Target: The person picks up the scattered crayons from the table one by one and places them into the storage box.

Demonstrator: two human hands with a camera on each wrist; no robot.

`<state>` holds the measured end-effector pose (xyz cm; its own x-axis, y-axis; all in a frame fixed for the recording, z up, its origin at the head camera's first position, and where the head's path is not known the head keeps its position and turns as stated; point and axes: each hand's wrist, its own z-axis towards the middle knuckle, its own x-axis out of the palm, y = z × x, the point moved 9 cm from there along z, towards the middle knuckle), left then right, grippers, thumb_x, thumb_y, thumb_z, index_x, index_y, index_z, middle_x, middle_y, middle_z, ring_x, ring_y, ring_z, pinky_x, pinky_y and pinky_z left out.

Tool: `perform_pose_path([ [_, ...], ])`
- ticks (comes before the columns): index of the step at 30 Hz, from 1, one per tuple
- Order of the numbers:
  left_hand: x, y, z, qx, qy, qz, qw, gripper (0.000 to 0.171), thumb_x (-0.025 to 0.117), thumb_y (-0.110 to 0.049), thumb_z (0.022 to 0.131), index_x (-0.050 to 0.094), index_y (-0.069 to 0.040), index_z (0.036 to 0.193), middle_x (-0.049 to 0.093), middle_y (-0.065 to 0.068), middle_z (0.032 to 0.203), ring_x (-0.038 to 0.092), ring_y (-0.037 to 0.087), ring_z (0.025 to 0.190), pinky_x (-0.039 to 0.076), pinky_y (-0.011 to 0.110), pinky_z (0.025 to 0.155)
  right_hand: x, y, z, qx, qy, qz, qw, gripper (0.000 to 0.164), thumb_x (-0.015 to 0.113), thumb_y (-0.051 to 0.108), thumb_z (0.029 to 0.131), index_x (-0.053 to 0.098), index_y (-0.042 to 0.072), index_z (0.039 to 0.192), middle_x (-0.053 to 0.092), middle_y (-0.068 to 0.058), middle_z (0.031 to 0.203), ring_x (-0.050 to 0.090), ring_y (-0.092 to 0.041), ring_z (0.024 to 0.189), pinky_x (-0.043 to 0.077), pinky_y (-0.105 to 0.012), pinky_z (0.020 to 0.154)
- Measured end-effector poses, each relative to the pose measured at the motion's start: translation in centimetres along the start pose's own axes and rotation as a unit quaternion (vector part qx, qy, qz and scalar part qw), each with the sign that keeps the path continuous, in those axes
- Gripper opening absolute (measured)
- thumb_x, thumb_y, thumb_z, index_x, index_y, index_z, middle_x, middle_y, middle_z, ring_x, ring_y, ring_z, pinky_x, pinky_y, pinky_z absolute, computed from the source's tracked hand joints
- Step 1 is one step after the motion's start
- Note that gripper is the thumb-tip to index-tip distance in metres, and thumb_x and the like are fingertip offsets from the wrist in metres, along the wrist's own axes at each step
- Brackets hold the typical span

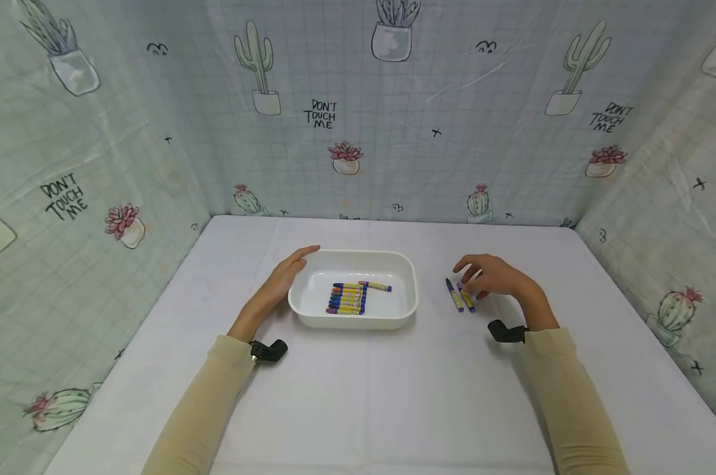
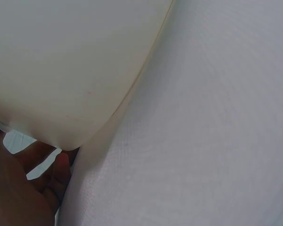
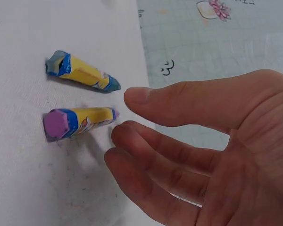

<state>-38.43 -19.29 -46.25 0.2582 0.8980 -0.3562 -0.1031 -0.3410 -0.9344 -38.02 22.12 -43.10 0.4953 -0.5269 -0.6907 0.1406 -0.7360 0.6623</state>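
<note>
A white tray (image 1: 358,322) holds several wax crayons (image 1: 347,299) lying side by side in a stack-like row, and one crayon (image 1: 376,285) slants off to the right from the top of it. My left hand (image 1: 283,274) rests against the tray's left end, fingers stretched along the far corner; the left wrist view shows fingers (image 2: 61,169) beside the tray wall (image 2: 75,70). To the tray's right, a dark green crayon (image 3: 82,71) and a purple crayon (image 3: 80,123) lie on the table. My right hand (image 1: 493,274) hovers at their tips, thumb and fingers parted, nothing between them.
A white cloth covers the table (image 1: 358,402). Curtains printed with cacti (image 1: 358,99) close in the back and both sides. Each wrist carries a black camera, one on the left (image 1: 269,351) and one on the right (image 1: 506,331).
</note>
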Motion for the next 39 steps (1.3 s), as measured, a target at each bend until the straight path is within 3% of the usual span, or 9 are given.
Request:
perform_pose_path([
  [12, 0.1, 0.0, 0.1, -0.005, 0.003, -0.003, 1.0, 0.048, 0.029, -0.032, 0.114, 0.037, -0.028, 0.161, 0.033, 0.004, 0.169, 0.042, 0.034, 0.149, 0.035, 0.058, 0.121, 0.7, -1.7, 0.5, 0.026, 0.002, -0.004, 1.0, 0.046, 0.072, 0.009, 0.091, 0.059, 0.002, 0.134, 0.066, -0.027, 0.122, 0.07, -0.024, 0.09, 0.062, -0.039, 0.076],
  [29, 0.0, 0.0, 0.0, -0.006, -0.002, 0.009, 0.9999, 0.048, 0.029, -0.033, 0.114, 0.039, -0.03, 0.16, 0.031, 0.002, 0.17, 0.033, 0.031, 0.155, 0.025, 0.057, 0.126, 0.7, -1.4, -0.4, 0.046, 0.036, -0.022, 0.998, 0.049, 0.072, 0.012, 0.091, 0.056, 0.001, 0.136, 0.067, -0.025, 0.117, 0.07, -0.023, 0.089, 0.062, -0.039, 0.076],
  [39, 0.1, -0.3, -0.2, -0.007, 0.0, 0.008, 0.9999, 0.048, 0.029, -0.033, 0.113, 0.038, -0.029, 0.161, 0.032, 0.004, 0.17, 0.036, 0.033, 0.153, 0.03, 0.058, 0.124, 0.7, -1.5, -0.9, 0.073, 0.042, -0.022, 0.996, 0.052, 0.073, 0.008, 0.089, 0.054, 0.001, 0.137, 0.065, -0.028, 0.122, 0.071, -0.024, 0.089, 0.063, -0.04, 0.079],
])
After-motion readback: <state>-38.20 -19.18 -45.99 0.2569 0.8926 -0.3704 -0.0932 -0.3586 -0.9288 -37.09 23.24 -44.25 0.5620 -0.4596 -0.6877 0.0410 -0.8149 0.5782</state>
